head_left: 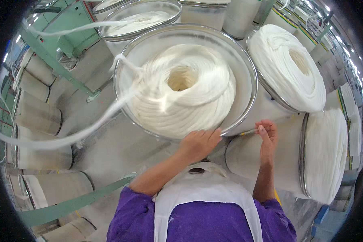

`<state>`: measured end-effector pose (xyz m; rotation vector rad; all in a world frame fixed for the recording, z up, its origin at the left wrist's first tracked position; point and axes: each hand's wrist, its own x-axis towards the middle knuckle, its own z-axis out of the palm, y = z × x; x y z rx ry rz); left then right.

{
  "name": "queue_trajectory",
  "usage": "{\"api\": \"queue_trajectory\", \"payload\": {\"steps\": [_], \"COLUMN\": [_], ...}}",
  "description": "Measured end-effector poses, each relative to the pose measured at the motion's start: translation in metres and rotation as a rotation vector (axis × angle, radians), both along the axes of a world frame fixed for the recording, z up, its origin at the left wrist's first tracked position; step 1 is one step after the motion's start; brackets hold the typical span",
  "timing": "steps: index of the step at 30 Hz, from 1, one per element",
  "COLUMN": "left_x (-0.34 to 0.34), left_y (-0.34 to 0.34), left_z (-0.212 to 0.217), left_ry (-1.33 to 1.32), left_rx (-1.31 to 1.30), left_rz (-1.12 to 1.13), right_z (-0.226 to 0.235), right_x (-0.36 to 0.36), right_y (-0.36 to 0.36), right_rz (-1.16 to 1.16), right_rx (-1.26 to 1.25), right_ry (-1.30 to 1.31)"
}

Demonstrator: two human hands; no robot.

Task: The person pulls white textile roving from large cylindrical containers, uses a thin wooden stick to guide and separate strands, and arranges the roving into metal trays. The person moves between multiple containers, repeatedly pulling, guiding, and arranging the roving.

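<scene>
A wide can [252, 101] with a shiny metal rim stands in front of me. Coiled white fibre sliver [213, 97] fills it, with a round hole down the middle. From the coil a loose rope of sliver [84, 135] sweeps out to the left, blurred. My left hand [200, 144] is closed over the can's near rim, fingers on top. To its right, beside the can's wall, my right hand [268, 133] is raised, thumb and fingertips pinched on a thin, pale, stick-like piece [249, 132]. Its exact kind is too small to tell.
A full can of sliver [286, 68] bulges over its rim at the right, and another [266, 157] stands nearer me. More cans [141, 24] stand behind. Green machine frames [60, 68] and a green bar [76, 201] are on the left, with several cans [40, 113].
</scene>
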<state>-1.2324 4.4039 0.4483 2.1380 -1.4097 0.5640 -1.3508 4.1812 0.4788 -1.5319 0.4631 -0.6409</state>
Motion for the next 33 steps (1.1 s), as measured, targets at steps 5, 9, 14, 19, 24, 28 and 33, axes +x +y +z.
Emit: {"api": "queue_trajectory", "payload": {"steps": [5, 9, 14, 19, 24, 28, 33], "left_x": [0.017, 0.042, 0.023, -0.074, -0.132, -0.117, -0.078], "left_y": [0.099, 0.178, 0.215, 0.139, 0.064, 0.085, 0.155], "left_z": [0.008, 0.011, 0.007, 0.007, -0.006, -0.014, -0.025], "left_ry": [0.235, 0.232, 0.222, 0.492, 0.842, 0.739, 0.638], "left_rx": [0.365, 0.157, -0.207, -0.654, -0.815, -0.706, -0.656], "left_rz": [0.128, 0.282, 0.456, 1.091, 0.983, 0.99, 0.919], "right_z": [0.006, 0.001, -0.006, -0.025, -0.029, -0.029, -0.034], "right_x": [0.055, 0.094, 0.118, 0.077, 0.085, 0.111, 0.087], "right_y": [-0.012, -0.013, -0.02, -0.012, -0.022, -0.037, 0.026], "right_rz": [0.009, 0.165, 0.255, 0.725, 0.848, 0.669, 0.537], "right_rx": [-0.634, -1.004, -1.079, -1.035, -1.041, -1.086, -1.122], "right_ry": [0.007, -0.143, -0.428, -0.594, -0.627, -0.473, -0.41]}}
